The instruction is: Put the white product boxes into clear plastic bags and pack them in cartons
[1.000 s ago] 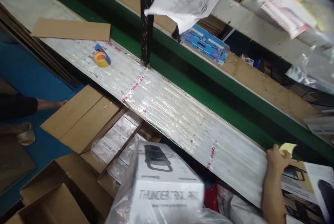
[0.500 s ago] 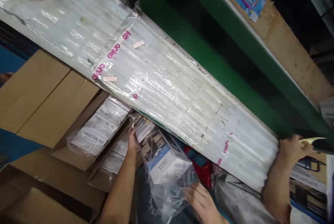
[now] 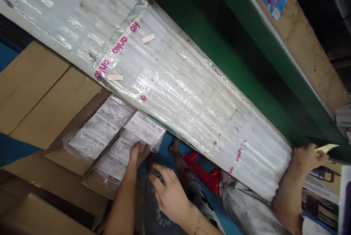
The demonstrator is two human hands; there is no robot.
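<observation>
My left hand (image 3: pixel 137 151) reaches over the open carton at the lower left. Its slightly bent fingers lie against the near side of a plastic-wrapped white box (image 3: pixel 149 127) printed "Thunder Trail Pro". That box sits higher than the wrapped boxes (image 3: pixel 93 138) in the carton (image 3: pixel 68 160) and borders the bench edge. Close by on the right, my right hand (image 3: pixel 170 193) hovers with bent, parted fingers and nothing between them.
A long bench (image 3: pixel 189 92) covered in plastic film and "anko" tape crosses the view, beside a green belt (image 3: pixel 203 34). At the right, a co-worker's hand (image 3: pixel 308 156) holds a yellowish slip (image 3: pixel 327 148). A red stool (image 3: pixel 203 173) stands below the bench; cardboard flaps (image 3: pixel 46 88) spread left.
The bagged box has moved from between my hands to the carton, its white end now facing up. My right hand has let go of the bag and moved left and up.
</observation>
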